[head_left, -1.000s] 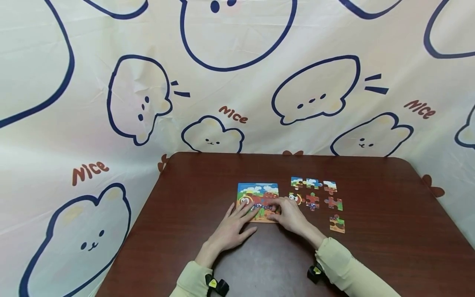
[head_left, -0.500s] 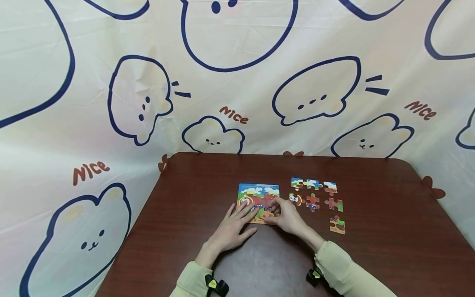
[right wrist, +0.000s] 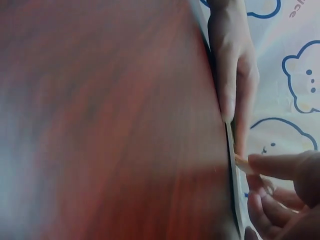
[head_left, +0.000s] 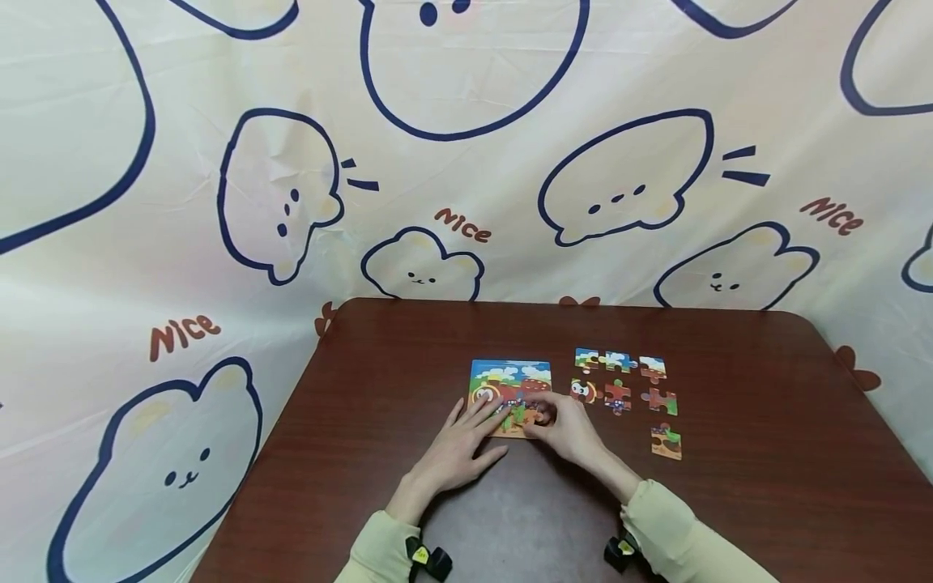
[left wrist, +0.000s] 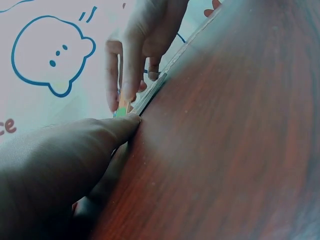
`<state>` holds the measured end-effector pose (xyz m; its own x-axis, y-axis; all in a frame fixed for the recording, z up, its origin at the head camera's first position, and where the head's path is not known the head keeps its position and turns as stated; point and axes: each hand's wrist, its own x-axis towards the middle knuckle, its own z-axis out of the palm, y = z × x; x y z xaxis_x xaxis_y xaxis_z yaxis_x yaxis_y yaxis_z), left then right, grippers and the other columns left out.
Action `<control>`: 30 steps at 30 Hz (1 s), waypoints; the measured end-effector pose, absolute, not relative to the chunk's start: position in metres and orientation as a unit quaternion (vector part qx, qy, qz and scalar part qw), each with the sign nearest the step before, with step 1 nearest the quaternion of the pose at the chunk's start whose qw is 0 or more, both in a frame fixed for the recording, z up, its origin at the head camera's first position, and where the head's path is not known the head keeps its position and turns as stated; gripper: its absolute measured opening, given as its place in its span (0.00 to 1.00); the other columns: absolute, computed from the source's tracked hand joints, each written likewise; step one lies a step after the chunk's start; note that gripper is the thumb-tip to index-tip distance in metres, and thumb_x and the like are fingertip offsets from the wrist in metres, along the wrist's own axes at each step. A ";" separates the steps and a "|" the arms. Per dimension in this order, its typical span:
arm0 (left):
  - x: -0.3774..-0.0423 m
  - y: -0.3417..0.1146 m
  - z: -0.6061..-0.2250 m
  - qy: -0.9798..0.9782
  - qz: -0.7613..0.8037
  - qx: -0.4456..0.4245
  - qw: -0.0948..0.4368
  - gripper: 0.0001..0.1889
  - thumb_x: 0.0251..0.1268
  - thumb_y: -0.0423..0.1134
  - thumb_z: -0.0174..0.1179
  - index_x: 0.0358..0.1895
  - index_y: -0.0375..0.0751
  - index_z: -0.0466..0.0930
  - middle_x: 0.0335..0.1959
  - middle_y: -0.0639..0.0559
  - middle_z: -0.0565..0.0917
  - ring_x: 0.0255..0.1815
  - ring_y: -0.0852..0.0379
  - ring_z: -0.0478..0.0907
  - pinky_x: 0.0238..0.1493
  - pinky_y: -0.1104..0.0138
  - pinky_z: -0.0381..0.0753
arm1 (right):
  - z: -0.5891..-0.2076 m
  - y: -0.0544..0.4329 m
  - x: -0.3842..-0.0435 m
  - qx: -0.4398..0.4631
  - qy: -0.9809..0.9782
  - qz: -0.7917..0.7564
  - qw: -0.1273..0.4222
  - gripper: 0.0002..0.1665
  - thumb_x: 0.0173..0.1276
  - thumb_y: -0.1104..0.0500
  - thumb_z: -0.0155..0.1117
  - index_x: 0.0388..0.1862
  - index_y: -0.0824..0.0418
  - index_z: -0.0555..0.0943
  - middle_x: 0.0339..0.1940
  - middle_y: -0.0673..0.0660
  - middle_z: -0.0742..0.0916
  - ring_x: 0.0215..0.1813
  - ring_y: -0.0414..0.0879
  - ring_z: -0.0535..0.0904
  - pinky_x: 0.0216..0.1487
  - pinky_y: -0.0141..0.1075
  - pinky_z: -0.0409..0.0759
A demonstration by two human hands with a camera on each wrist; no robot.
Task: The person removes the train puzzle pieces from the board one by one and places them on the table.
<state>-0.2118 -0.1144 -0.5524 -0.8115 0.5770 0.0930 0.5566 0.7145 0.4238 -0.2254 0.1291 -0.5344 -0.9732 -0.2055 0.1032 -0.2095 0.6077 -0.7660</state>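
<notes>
A square picture puzzle [head_left: 510, 372] with sky, clouds and a red figure lies flat at the middle of the table. My left hand [head_left: 455, 455] rests on its lower left part, fingers straight and spread. Over the lower right part, my right hand [head_left: 568, 429] pinches a jigsaw piece [left wrist: 121, 109] between thumb and fingers. The piece shows green and orange in the left wrist view, tilted up from the board; in the right wrist view its edge [right wrist: 242, 163] stands just above the board's rim. The fingers hide much of it in the head view.
Several loose jigsaw pieces lie in rows to the right of the board, among them a red piece [head_left: 617, 396], a piece with an eye [head_left: 584, 390] and a lower green-and-orange piece [head_left: 666, 442]. A patterned cloth [head_left: 423, 178] hangs behind the brown table [head_left: 350, 389].
My right hand's thumb and fingers have shifted slightly over the lower right of the puzzle. The left hand stays in place. The head view has drifted a little.
</notes>
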 end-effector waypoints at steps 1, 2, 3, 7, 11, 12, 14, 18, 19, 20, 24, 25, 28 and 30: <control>-0.212 -0.114 -0.552 0.926 0.222 0.305 0.026 0.34 0.85 0.53 0.60 0.87 0.52 0.65 0.90 0.49 0.64 0.94 0.45 0.53 0.92 0.36 0.48 | -0.533 0.133 -0.225 0.118 -0.895 0.430 -0.001 0.24 0.67 0.65 0.82 0.62 0.60 0.90 0.35 0.51 0.88 0.33 0.38 0.77 0.36 0.31 0.76; -0.212 -0.113 -0.551 0.926 0.222 0.304 0.027 0.34 0.85 0.54 0.60 0.87 0.52 0.66 0.90 0.50 0.64 0.94 0.45 0.53 0.92 0.37 0.47 | -0.532 0.136 -0.225 0.119 -0.894 0.433 -0.003 0.24 0.67 0.65 0.82 0.63 0.60 0.90 0.35 0.51 0.87 0.33 0.38 0.77 0.36 0.31 0.76; -0.212 -0.113 -0.551 0.926 0.222 0.303 0.028 0.34 0.85 0.54 0.60 0.87 0.52 0.66 0.90 0.50 0.64 0.94 0.46 0.52 0.92 0.37 0.47 | -0.530 0.141 -0.225 0.119 -0.893 0.433 -0.007 0.25 0.68 0.65 0.81 0.63 0.60 0.90 0.35 0.52 0.86 0.33 0.39 0.76 0.37 0.31 0.75; -0.213 -0.111 -0.549 0.927 0.219 0.304 0.029 0.34 0.84 0.55 0.60 0.87 0.52 0.66 0.90 0.50 0.64 0.94 0.46 0.52 0.92 0.37 0.47 | -0.526 0.161 -0.221 0.128 -0.894 0.429 -0.021 0.24 0.71 0.64 0.79 0.65 0.61 0.88 0.36 0.52 0.86 0.34 0.40 0.75 0.36 0.32 0.73; -0.213 -0.111 -0.549 0.925 0.223 0.307 0.028 0.35 0.85 0.55 0.60 0.87 0.52 0.66 0.90 0.50 0.64 0.94 0.46 0.52 0.92 0.37 0.47 | -0.522 0.186 -0.215 0.140 -0.893 0.427 -0.035 0.24 0.73 0.61 0.78 0.66 0.61 0.87 0.39 0.53 0.89 0.34 0.39 0.76 0.35 0.33 0.73; -0.213 -0.111 -0.549 0.924 0.225 0.308 0.028 0.35 0.85 0.54 0.60 0.87 0.51 0.66 0.90 0.50 0.64 0.94 0.46 0.52 0.92 0.37 0.47 | -0.521 0.192 -0.213 0.142 -0.893 0.427 -0.035 0.24 0.73 0.61 0.78 0.66 0.60 0.87 0.41 0.54 0.90 0.35 0.37 0.77 0.36 0.32 0.74; -0.213 -0.111 -0.549 0.923 0.229 0.308 0.028 0.35 0.84 0.54 0.60 0.87 0.51 0.66 0.90 0.51 0.64 0.94 0.46 0.52 0.92 0.37 0.47 | -0.520 0.205 -0.209 0.145 -0.892 0.427 -0.033 0.24 0.73 0.61 0.78 0.66 0.61 0.87 0.46 0.56 0.92 0.36 0.36 0.78 0.36 0.32 0.75; -0.213 -0.113 -0.549 0.922 0.236 0.307 0.027 0.35 0.84 0.54 0.61 0.87 0.50 0.67 0.90 0.51 0.64 0.94 0.45 0.53 0.92 0.36 0.47 | -0.517 0.227 -0.201 0.142 -0.895 0.422 -0.026 0.25 0.72 0.61 0.79 0.66 0.61 0.87 0.51 0.58 0.92 0.35 0.35 0.77 0.34 0.32 0.75; -0.213 -0.113 -0.549 0.922 0.237 0.306 0.027 0.35 0.84 0.54 0.61 0.87 0.50 0.67 0.90 0.51 0.64 0.94 0.45 0.53 0.92 0.36 0.47 | -0.517 0.231 -0.199 0.139 -0.897 0.419 -0.024 0.25 0.72 0.61 0.79 0.66 0.61 0.87 0.50 0.58 0.92 0.35 0.35 0.76 0.34 0.32 0.74; -0.213 -0.114 -0.549 0.922 0.238 0.306 0.027 0.35 0.84 0.54 0.61 0.87 0.50 0.67 0.90 0.51 0.64 0.94 0.45 0.53 0.92 0.36 0.47 | -0.517 0.235 -0.198 0.136 -0.899 0.416 -0.022 0.25 0.71 0.62 0.79 0.66 0.61 0.87 0.50 0.58 0.92 0.34 0.35 0.75 0.34 0.32 0.74; -0.212 -0.114 -0.550 0.921 0.239 0.305 0.026 0.35 0.84 0.54 0.61 0.87 0.50 0.67 0.90 0.51 0.63 0.94 0.45 0.53 0.92 0.36 0.47 | -0.518 0.249 -0.192 0.120 -0.906 0.406 -0.019 0.25 0.70 0.63 0.80 0.65 0.61 0.87 0.46 0.56 0.92 0.32 0.34 0.73 0.33 0.31 0.73; -0.212 -0.114 -0.550 0.921 0.240 0.306 0.027 0.34 0.84 0.54 0.61 0.87 0.50 0.67 0.91 0.51 0.63 0.94 0.45 0.53 0.92 0.36 0.47 | -0.518 0.252 -0.190 0.117 -0.909 0.400 -0.018 0.25 0.70 0.63 0.80 0.65 0.61 0.87 0.47 0.55 0.92 0.33 0.34 0.74 0.34 0.31 0.73; -0.212 -0.114 -0.550 0.920 0.243 0.307 0.029 0.34 0.84 0.54 0.60 0.87 0.50 0.67 0.91 0.50 0.63 0.94 0.45 0.53 0.92 0.36 0.47 | -0.519 0.259 -0.185 0.116 -0.923 0.366 -0.016 0.25 0.71 0.63 0.79 0.66 0.61 0.87 0.46 0.56 0.92 0.36 0.37 0.78 0.35 0.32 0.75; -0.211 -0.114 -0.550 0.920 0.243 0.305 0.030 0.34 0.84 0.54 0.60 0.87 0.50 0.67 0.91 0.51 0.63 0.94 0.45 0.53 0.92 0.36 0.47 | -0.519 0.263 -0.182 0.123 -0.935 0.332 -0.006 0.25 0.71 0.61 0.79 0.66 0.61 0.87 0.52 0.59 0.93 0.43 0.42 0.85 0.40 0.36 0.82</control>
<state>-0.2110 -0.1138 -0.5503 -0.8115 0.5769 0.0929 0.5476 0.6954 0.4654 -0.1823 0.2626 -0.5192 -0.9696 -0.2344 0.0697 -0.2259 0.7495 -0.6223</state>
